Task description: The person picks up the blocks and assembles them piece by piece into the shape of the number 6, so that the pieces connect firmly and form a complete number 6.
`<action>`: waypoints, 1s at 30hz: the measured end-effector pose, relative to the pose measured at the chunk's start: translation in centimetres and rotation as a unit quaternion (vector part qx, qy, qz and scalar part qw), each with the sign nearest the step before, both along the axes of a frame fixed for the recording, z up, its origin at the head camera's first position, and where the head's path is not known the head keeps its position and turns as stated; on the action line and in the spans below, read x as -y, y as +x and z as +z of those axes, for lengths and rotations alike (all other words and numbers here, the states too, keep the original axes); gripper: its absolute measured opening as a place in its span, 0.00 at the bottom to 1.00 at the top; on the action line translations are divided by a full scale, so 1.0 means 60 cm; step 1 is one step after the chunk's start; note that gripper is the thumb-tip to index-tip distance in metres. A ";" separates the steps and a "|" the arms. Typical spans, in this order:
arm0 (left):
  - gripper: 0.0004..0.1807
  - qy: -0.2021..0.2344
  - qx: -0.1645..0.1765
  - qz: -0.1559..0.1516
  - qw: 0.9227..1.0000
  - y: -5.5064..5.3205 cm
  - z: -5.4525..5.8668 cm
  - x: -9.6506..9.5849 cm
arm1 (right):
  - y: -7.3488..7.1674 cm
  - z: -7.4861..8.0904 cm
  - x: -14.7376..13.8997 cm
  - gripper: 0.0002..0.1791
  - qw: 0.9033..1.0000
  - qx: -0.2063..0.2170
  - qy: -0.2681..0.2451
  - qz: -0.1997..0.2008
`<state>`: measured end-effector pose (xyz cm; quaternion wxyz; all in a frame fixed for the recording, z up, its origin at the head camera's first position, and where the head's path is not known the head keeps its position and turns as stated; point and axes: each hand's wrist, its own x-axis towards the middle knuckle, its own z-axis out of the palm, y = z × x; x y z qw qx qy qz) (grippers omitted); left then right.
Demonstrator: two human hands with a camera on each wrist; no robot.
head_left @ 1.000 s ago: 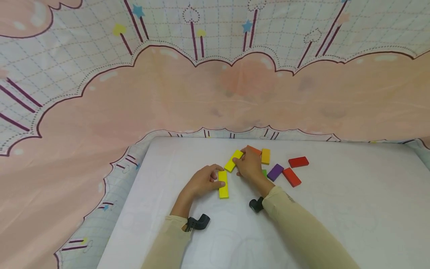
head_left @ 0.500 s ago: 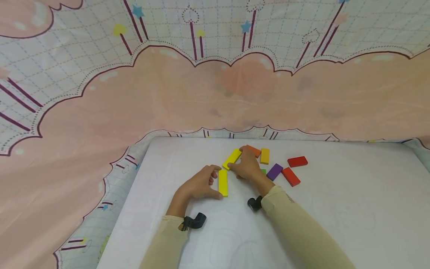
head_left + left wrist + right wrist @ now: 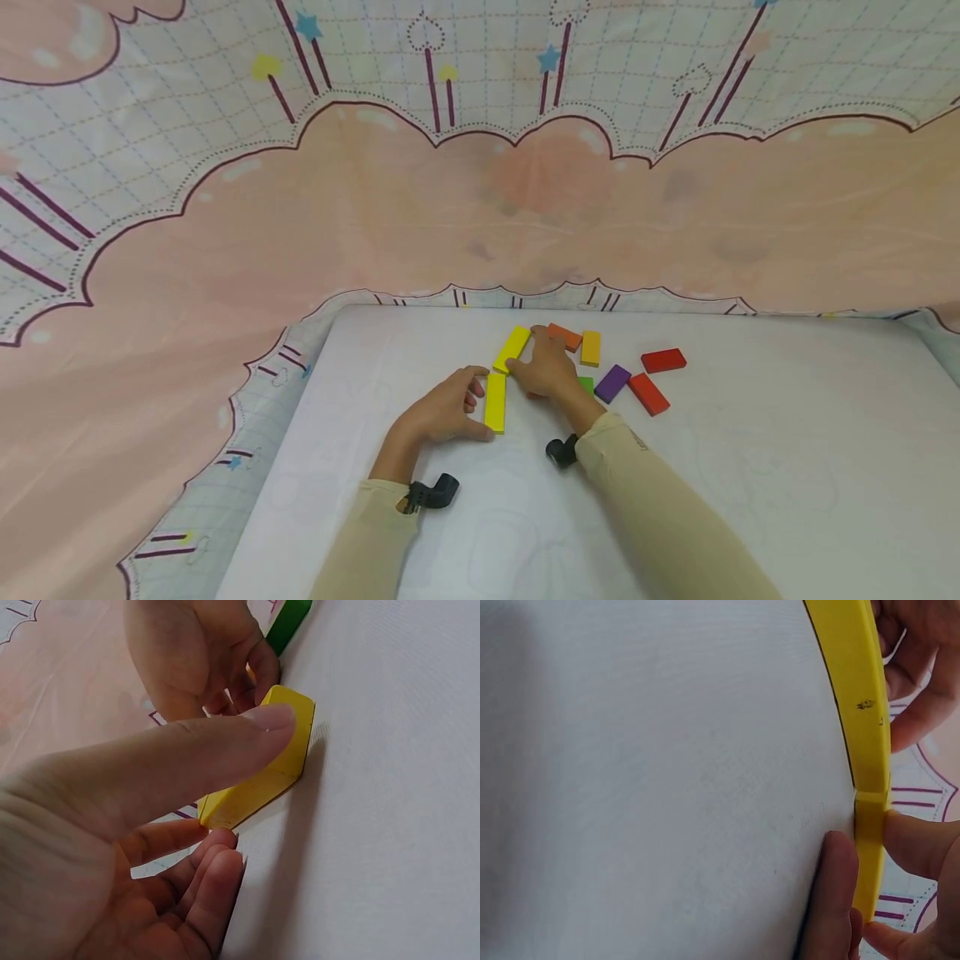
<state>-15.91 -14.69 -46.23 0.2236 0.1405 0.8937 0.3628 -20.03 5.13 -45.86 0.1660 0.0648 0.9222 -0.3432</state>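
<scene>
Two yellow rectangular blocks lie end to end on the white tabletop. My left hand [image 3: 446,408] holds the nearer yellow block [image 3: 495,404] lengthwise, its thumb at the near end and its index finger by the far end. The farther yellow block [image 3: 512,348] slants up to the right; my right hand [image 3: 551,367] pinches it from its right side, thumb near the low end and fingers near the top. In the right wrist view the blocks meet at a joint, with the nearer yellow block [image 3: 859,697] above. The left thumb partly covers yellow in the left wrist view.
Beyond and right of my right hand lie an orange block [image 3: 565,336], an amber block [image 3: 591,348], a partly hidden green block [image 3: 586,384], a purple block [image 3: 612,384] and two red blocks [image 3: 649,394]. A patterned cloth [image 3: 480,217] hangs behind the table [image 3: 750,500].
The farther yellow block has shifted left and away with my right hand. My left thumb has slid from the nearer block's side to its near end, and that block has edged away slightly.
</scene>
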 end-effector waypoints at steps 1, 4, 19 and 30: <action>0.51 -0.001 -0.001 0.001 1.000 0.001 0.001 0.000 | 0.000 0.000 0.001 0.45 1.000 0.000 0.000 -0.002; 0.51 -0.003 -0.005 0.001 1.000 0.002 0.001 0.000 | 0.001 0.000 0.006 0.45 1.000 0.000 0.007 -0.006; 0.51 0.001 -0.005 0.010 1.000 0.005 0.003 0.001 | -0.006 0.001 0.009 0.45 0.999 0.013 0.034 0.019; 0.52 -0.003 -0.004 0.019 1.000 0.000 -0.003 -0.002 | -0.010 0.005 0.007 0.44 0.999 0.017 0.037 0.030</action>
